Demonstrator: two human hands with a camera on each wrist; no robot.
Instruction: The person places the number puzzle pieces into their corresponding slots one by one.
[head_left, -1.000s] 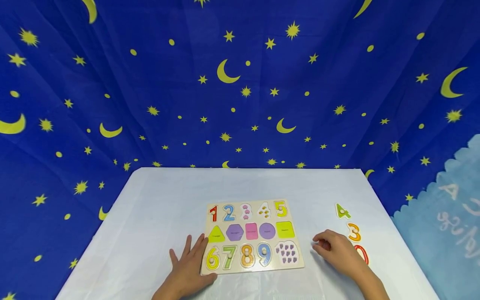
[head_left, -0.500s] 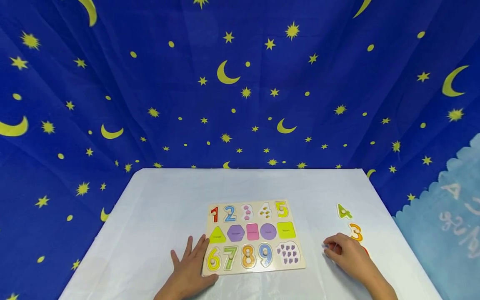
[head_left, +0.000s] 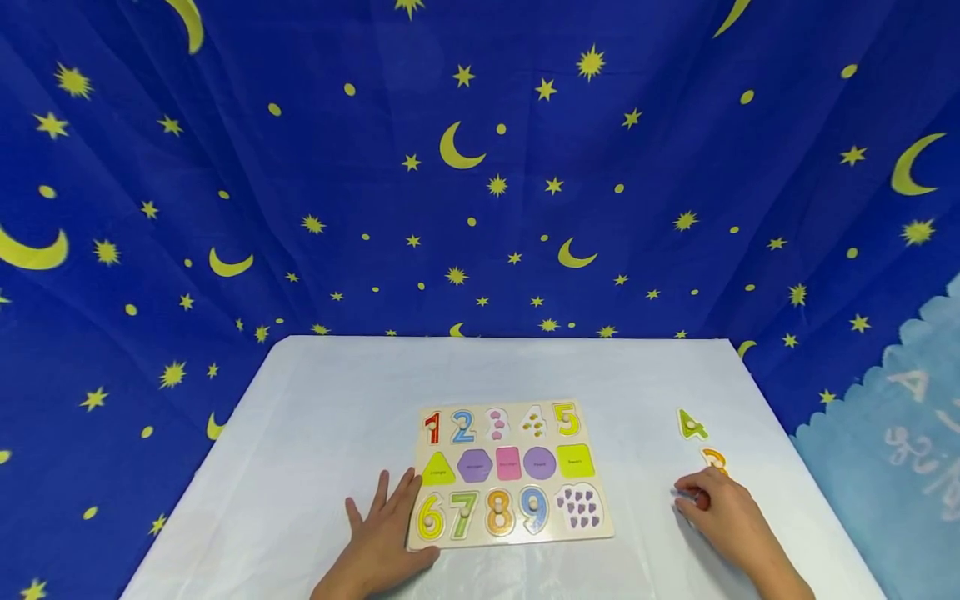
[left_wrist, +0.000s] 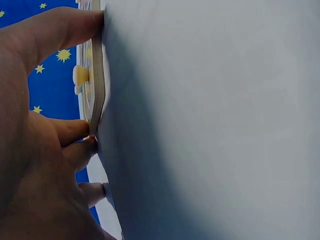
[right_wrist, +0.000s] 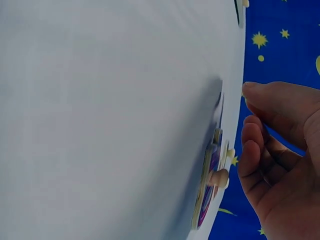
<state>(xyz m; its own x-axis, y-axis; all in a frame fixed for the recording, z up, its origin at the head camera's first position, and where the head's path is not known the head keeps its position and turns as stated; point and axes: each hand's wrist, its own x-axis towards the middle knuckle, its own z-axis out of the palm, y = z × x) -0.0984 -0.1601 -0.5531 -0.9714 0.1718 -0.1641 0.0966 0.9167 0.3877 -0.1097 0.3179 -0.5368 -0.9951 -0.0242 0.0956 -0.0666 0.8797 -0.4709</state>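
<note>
My left hand [head_left: 381,532] rests at the near left corner of a wooden number puzzle board [head_left: 480,488], its fingers spread. In the left wrist view the thumb and fingertips touch the board's edge. My right hand [head_left: 722,515] is over the table right of the board, its fingers loosely bent. The right wrist view shows no piece between thumb and fingers; a knobbed puzzle piece [right_wrist: 204,195] lies on the table below them. Beyond the hand lie an orange 3 piece [head_left: 715,458], partly covered, and a green 4 piece [head_left: 692,425]. The red 0 piece is hidden in the head view.
Several number pieces, such as the yellow 5 [head_left: 567,419] and blue 9 [head_left: 533,509], sit in the board. Its slots for 3 [head_left: 497,425], 4 [head_left: 533,423] and 0 [head_left: 580,507] show printed pictures. A white table [head_left: 337,392] meets a blue star-patterned cloth [head_left: 375,208].
My right hand has moved right, away from the board, covering the red 0 piece and part of the 3. The left hand stays at the board's corner. The head view has shifted slightly.
</note>
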